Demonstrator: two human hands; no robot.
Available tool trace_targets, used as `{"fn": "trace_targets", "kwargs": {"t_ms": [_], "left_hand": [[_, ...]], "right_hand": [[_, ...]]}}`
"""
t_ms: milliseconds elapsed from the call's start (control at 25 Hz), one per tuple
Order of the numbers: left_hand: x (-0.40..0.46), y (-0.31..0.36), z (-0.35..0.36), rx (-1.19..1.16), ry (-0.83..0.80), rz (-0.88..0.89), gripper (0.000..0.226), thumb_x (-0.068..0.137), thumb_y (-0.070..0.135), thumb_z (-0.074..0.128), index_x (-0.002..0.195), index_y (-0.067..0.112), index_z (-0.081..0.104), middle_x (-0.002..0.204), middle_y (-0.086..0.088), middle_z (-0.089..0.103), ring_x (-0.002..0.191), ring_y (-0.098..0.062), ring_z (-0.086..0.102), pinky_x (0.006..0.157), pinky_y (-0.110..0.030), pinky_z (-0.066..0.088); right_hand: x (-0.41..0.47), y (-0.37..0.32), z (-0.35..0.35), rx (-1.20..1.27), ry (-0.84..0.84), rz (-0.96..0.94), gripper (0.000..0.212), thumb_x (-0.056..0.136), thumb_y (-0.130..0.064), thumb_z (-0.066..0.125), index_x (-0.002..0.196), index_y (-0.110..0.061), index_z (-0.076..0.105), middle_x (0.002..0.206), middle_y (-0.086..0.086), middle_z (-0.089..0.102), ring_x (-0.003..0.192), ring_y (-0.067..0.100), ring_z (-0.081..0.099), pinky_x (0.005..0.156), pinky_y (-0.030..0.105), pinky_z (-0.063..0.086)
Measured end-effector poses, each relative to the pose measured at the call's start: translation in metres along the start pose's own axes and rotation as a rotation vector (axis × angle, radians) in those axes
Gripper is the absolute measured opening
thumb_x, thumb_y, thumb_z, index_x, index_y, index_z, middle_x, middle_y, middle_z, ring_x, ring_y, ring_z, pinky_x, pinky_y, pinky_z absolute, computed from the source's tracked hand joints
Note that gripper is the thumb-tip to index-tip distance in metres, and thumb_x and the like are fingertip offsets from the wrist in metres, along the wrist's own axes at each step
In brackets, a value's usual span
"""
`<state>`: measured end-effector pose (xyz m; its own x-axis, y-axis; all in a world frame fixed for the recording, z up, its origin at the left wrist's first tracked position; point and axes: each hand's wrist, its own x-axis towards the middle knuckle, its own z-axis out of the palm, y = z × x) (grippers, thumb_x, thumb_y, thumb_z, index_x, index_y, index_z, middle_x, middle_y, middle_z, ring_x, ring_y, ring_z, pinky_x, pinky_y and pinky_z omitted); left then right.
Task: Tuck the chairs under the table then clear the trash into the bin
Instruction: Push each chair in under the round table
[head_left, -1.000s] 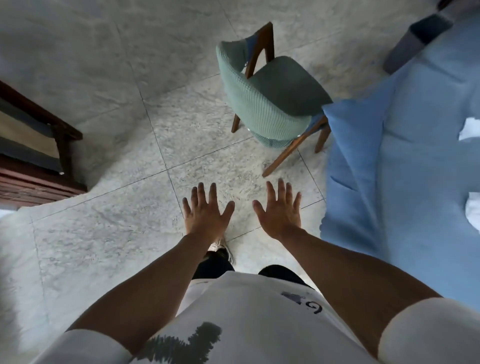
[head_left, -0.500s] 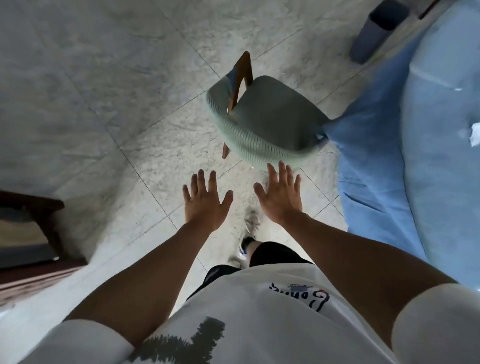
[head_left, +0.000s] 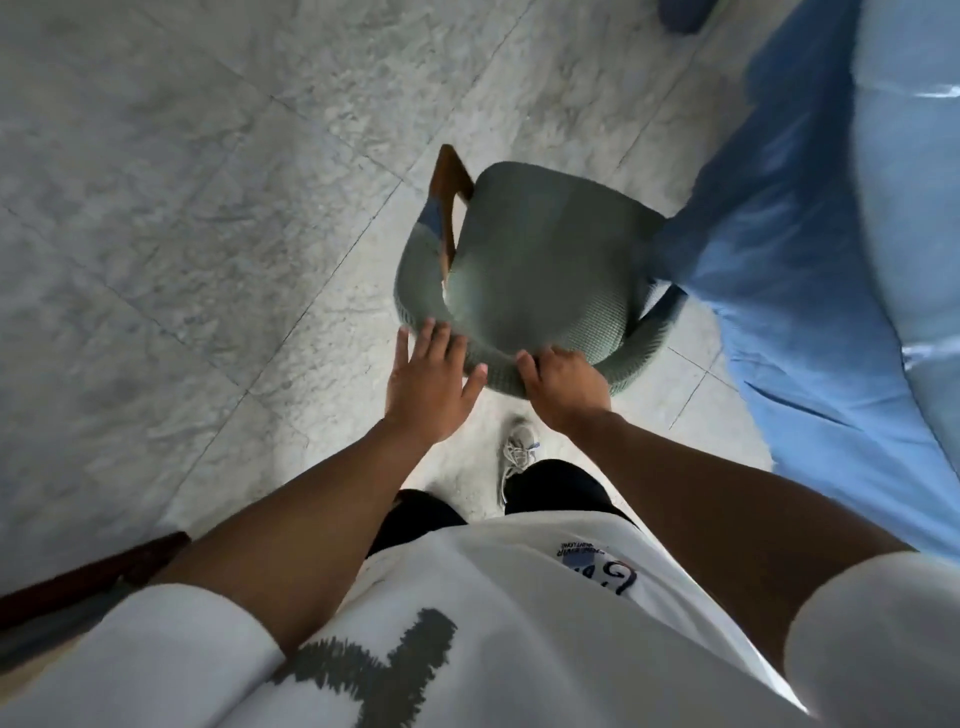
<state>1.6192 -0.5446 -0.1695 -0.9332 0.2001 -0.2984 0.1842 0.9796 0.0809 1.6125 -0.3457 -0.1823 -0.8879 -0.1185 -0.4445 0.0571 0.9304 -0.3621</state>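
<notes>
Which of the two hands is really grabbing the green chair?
The right hand. Its fingers curl over the chair's rounded back rim, while the left hand lies flatter, fingers straight, just touching the rim.

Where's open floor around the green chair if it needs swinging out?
Bare tile lies left of the chair, toward the dark wooden furniture. Right is crowded: the seat meets the blue tablecloth. Left hand and right hand are on the backrest.

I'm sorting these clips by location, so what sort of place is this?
Probably a dining room, in a home or an eatery: a green upholstered chair drawn up to a table under a blue tablecloth, on a grey stone-tile floor.
</notes>
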Motion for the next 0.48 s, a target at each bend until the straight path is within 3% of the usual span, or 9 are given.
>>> {"fn": "trace_targets", "kwargs": {"t_ms": [160,280,400,480], "left_hand": [[0.043,-0.017,0.004,0.055,-0.117,0.257,0.083,0.095,0.068,0.014,0.125,0.013,0.068,0.132,-0.009,0.067,0.136,-0.030,0.050,0.122,-0.056,0.019],[0.064,-0.034,0.001,0.094,-0.204,0.492,0.099,0.083,0.089,0.013,0.128,0.018,0.064,0.127,-0.003,0.069,0.121,-0.026,0.060,0.110,-0.050,0.035],[0.072,-0.055,0.001,0.171,-0.207,0.715,0.068,0.090,0.073,0.044,0.130,0.021,0.059,0.125,-0.001,0.068,0.115,-0.025,0.061,0.096,-0.043,0.043],[0.074,-0.069,0.003,0.196,-0.197,0.795,0.054,0.092,0.061,0.055,0.128,0.021,0.059,0.121,0.000,0.068,0.112,-0.025,0.063,0.092,-0.042,0.045]], "right_hand": [[0.015,0.011,-0.005,-0.009,-0.134,0.130,0.061,0.099,-0.063,0.024,0.097,-0.021,0.067,0.102,0.009,0.070,0.099,0.032,0.065,0.081,0.040,0.050],[0.012,0.008,0.007,-0.017,-0.069,0.226,0.068,0.096,-0.072,0.020,0.091,-0.025,0.069,0.093,0.006,0.072,0.091,0.030,0.066,0.074,0.037,0.047],[0.009,-0.002,0.017,-0.050,0.010,0.288,0.074,0.091,-0.076,0.012,0.088,-0.028,0.068,0.081,0.004,0.069,0.082,0.029,0.065,0.072,0.038,0.050],[0.007,-0.014,0.026,-0.030,0.043,0.341,0.069,0.093,-0.074,0.015,0.088,-0.028,0.067,0.078,0.003,0.067,0.081,0.029,0.064,0.070,0.037,0.048]]}}
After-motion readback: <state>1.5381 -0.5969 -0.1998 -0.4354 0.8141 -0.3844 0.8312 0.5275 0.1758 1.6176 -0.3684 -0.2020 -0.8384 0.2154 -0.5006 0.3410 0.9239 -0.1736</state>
